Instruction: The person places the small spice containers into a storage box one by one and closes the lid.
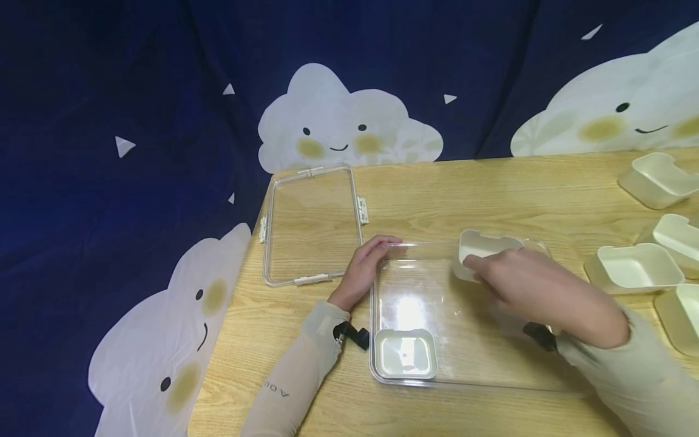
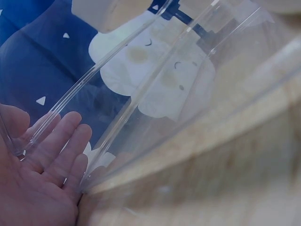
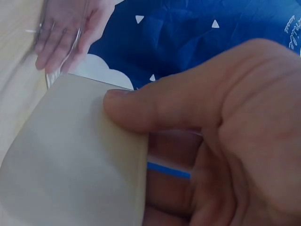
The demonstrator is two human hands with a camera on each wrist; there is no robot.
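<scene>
A large clear plastic box (image 1: 372, 315) lies on the wooden table in front of me. My left hand (image 1: 363, 270) rests against its far left corner, the fingers fairly straight along the clear wall (image 2: 117, 127) in the left wrist view. My right hand (image 1: 526, 285) pinches a small cream storage bin (image 1: 483, 244) by its wall, over the far side of the box. In the right wrist view the thumb lies on one face of that bin (image 3: 70, 150), with the fingers behind it. Another cream bin (image 1: 405, 354) sits inside the box at the near left corner.
A clear lid (image 1: 267, 243) with white clips lies on the table to the left, beyond my left hand. Several more cream bins (image 1: 633, 267) stand at the right. A dark blue curtain (image 1: 164, 60) with cloud faces hangs behind and left of the table (image 1: 464, 188).
</scene>
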